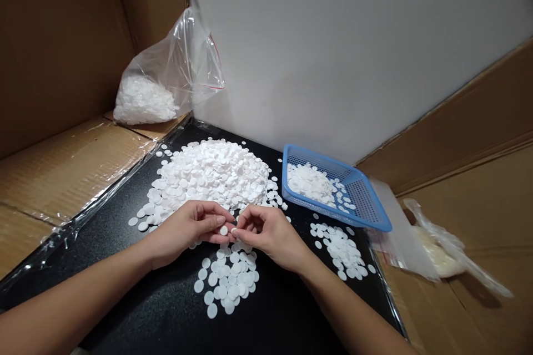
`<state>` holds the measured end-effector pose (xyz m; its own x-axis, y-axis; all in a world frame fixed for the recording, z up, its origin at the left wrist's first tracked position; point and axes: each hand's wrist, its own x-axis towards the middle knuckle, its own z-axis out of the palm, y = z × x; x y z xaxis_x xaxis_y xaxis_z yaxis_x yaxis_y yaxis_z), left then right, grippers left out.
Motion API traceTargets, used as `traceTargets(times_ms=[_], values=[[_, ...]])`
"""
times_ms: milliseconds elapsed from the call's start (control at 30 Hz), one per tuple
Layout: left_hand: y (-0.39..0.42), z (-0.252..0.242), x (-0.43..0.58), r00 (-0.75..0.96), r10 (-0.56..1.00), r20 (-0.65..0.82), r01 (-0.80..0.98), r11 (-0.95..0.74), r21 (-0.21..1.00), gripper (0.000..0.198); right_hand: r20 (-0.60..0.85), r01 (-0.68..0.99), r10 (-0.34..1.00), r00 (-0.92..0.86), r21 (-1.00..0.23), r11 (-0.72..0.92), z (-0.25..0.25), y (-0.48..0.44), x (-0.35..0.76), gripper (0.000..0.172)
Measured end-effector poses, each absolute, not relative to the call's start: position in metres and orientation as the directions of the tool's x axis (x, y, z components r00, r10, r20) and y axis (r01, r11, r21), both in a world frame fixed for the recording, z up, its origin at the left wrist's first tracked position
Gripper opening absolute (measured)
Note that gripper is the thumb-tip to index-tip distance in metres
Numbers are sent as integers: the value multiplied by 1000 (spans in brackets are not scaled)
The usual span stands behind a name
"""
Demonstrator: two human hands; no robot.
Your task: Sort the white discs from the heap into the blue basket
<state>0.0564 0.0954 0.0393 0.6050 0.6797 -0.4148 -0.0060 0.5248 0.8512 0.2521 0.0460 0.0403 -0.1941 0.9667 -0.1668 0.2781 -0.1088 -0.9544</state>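
Note:
My left hand [204, 226] is closed with a small round white disc [224, 230] at its fingers. Close beside it, my right hand [266, 233] pinches another white disc [234, 231] between thumb and forefinger. Both hands hover at the near edge of a large heap of white discs [216, 169] on a black table. Below them lies a smaller spread of white discs [233, 277], mostly one or two layers deep. What the curled fingers of each hand cover is hidden.
A blue perforated basket [377, 205] with white discs stands back right, tilted in view. Nearer lies another small disc pile [343, 252]. A clear bag [145, 100] of white pieces sits on cardboard at left. A knotted plastic bag [441, 249] lies right. A pale wall [353, 39] rises behind.

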Motion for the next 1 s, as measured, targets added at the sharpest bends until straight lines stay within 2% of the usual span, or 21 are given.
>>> traceTargets(times_ms=[133,233,400,567,700,900,1000], values=[[95,40,57,603,673,-428,-15,546,837,46,-166,274,965,-202,-956,-107,38,47,255,17],[95,40,57,609,673,-420,-9,535,845,43,-118,317,972,-203,-947,-48,38,46,255,16],[95,42,54,602,665,-442,29,535,844,38,130,456,957,-260,-857,240,39,43,252,13],[94,43,52,588,680,-439,69,498,864,32,332,482,883,-333,-745,462,35,41,251,12],[94,43,52,601,686,-411,67,468,881,29,439,483,790,-427,-628,610,31,41,252,11],[94,43,53,600,693,-400,45,471,881,26,509,556,696,-507,-424,715,30,41,255,14],[94,44,53,582,700,-413,43,482,875,26,477,537,680,-557,-418,733,34,41,258,15]])
